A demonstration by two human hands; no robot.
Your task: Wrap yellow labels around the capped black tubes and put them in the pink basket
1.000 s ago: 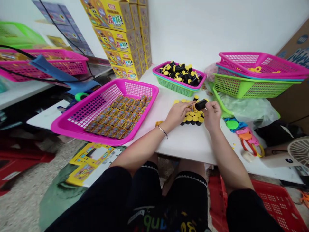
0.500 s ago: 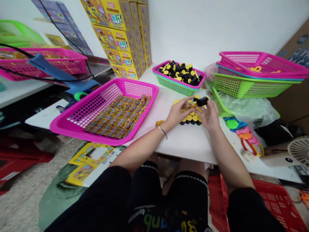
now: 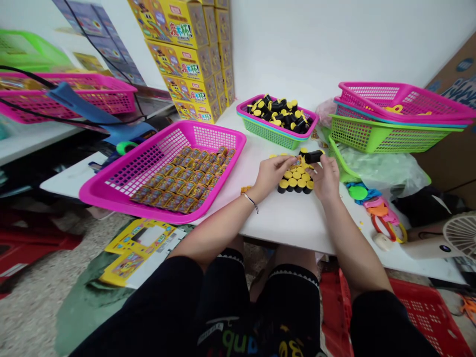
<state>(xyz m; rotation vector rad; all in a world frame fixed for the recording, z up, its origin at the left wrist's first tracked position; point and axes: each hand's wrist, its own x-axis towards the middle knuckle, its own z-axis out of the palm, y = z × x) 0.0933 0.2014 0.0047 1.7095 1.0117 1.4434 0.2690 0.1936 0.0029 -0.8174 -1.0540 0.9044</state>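
My right hand [image 3: 327, 177] is closed around a small black cylinder [image 3: 313, 156], held tilted on its side above the table. Just left of it, my left hand [image 3: 273, 173] pinches a small printed yellow label [image 3: 298, 161] close to the cylinder's end. Whether the label touches the cylinder I cannot tell. Below both hands stand rows of black cylinders with yellow caps [image 3: 296, 175], packed close together and partly hidden by my fingers. Near my left wrist lies a small stack of yellow printed pieces [image 3: 245, 189].
To the left, a large pink basket [image 3: 89, 194] holds rows of wrapped cylinders [image 3: 178, 181]. A pink-rimmed basket [image 3: 241, 106] of loose black-and-yellow cylinders stands behind. Yellow boxes [image 3: 188, 62] rise at the back. Stacked baskets [image 3: 394, 136], tape rolls [image 3: 383, 228] and a fan [image 3: 461, 230] are at right.
My left hand's fingers have drawn together on the label, whose printed face now shows. The black cylinder has shifted slightly and lies more level in my right hand.
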